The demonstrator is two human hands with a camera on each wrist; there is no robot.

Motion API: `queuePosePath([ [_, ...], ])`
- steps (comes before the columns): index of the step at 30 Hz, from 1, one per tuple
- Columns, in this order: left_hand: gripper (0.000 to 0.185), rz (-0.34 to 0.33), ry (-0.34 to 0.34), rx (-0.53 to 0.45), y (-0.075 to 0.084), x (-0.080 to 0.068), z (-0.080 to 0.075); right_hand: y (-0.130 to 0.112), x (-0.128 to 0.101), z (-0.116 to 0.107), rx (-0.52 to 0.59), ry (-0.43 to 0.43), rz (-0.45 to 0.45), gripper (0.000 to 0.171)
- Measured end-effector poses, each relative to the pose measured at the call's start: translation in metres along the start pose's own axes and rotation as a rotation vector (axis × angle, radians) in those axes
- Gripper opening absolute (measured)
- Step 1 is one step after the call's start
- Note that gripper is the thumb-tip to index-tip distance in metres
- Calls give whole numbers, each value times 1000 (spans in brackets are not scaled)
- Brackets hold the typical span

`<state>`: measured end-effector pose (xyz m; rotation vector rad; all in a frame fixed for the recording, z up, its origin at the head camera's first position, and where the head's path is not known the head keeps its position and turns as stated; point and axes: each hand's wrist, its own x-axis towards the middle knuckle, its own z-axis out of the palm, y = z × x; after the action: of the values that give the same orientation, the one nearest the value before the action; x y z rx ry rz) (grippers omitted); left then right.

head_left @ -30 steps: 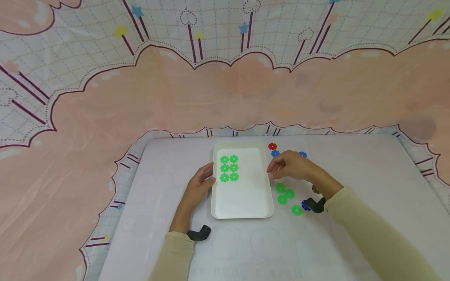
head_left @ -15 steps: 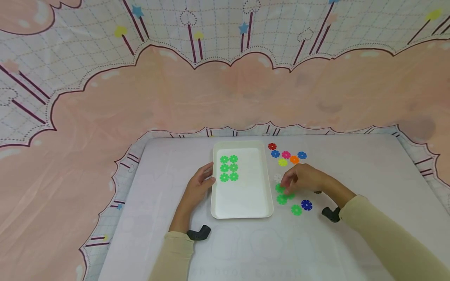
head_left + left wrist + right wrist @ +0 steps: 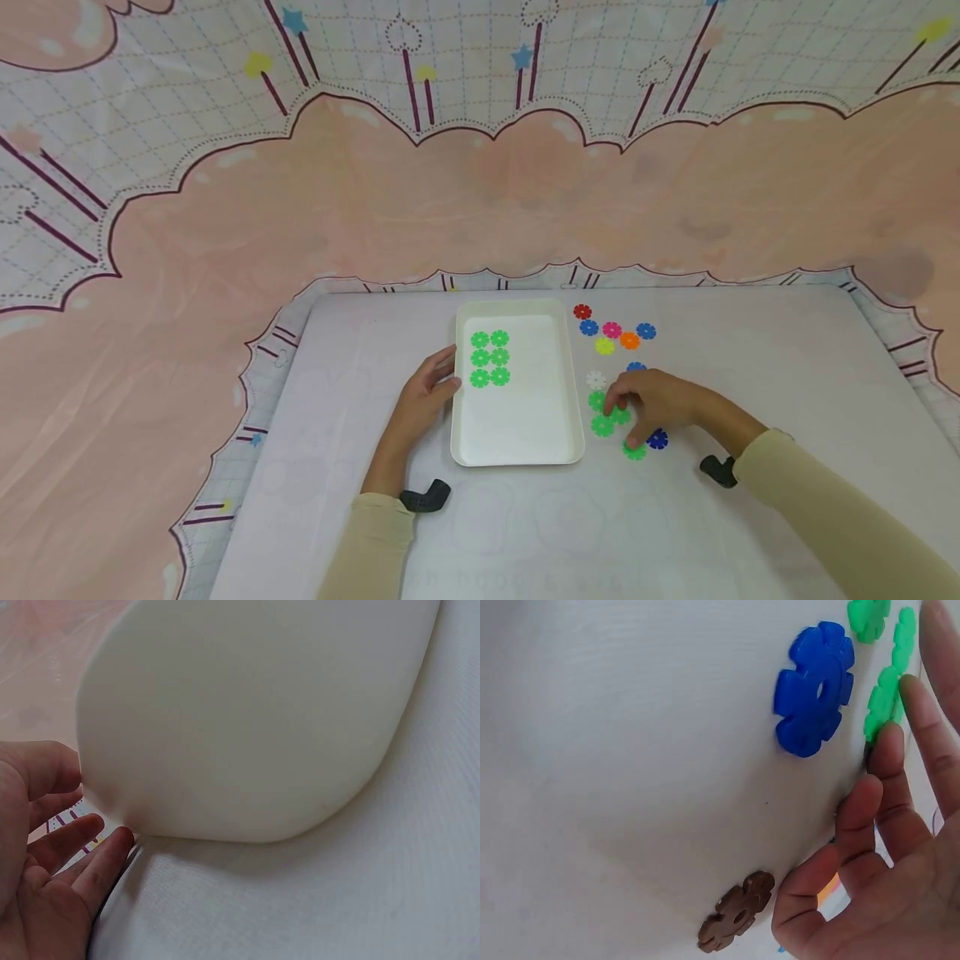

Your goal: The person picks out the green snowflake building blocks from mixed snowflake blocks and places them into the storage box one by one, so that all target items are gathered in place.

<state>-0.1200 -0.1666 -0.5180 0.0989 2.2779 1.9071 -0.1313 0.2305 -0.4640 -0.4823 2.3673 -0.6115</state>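
Observation:
A white tray (image 3: 517, 433) lies in the middle of the table, with several green flower-shaped discs (image 3: 490, 358) in rows at its far left. My left hand (image 3: 437, 384) rests open against the tray's left rim (image 3: 247, 712), fingers (image 3: 94, 855) straight. My right hand (image 3: 636, 410) lies over a cluster of loose green discs (image 3: 602, 426) right of the tray. Its straight fingers (image 3: 889, 761) touch a green disc (image 3: 883, 705). Nothing is pinched. A dark blue disc (image 3: 814, 688) lies beside the thumb, and a brown disc (image 3: 737, 911) lies under the palm.
More discs lie beyond the right hand: white (image 3: 596, 380), red (image 3: 582, 312), blue (image 3: 588, 327), pink (image 3: 612, 330), yellow (image 3: 604, 345), orange (image 3: 629, 340). A patterned pink cloth hangs behind the white table (image 3: 787, 367).
My right hand has drawn back from the tray's right rim toward me and settled on the loose green discs, uncovering the coloured discs behind it. The left hand has stayed put.

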Motion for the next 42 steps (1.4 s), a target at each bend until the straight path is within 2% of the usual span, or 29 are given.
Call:
queuePosePath([
  [6,55,3,-2,-2,0,0,0,1,0,3,-59,5,-57,49],
  [10,55,1,1,-9,0,0,0,1,1,2,-72,11,-71,40],
  [16,55,-7,0,-10,1,0,0,3,-1,-2,-30,7,-108,25],
  [26,53,-16,-4,-26,4,-1,0,5,0,-5,-35,-13,-103,29],
  [42,56,-17,-6,-18,4,-1,0,5,6,-6,-52,15,-47,22],
])
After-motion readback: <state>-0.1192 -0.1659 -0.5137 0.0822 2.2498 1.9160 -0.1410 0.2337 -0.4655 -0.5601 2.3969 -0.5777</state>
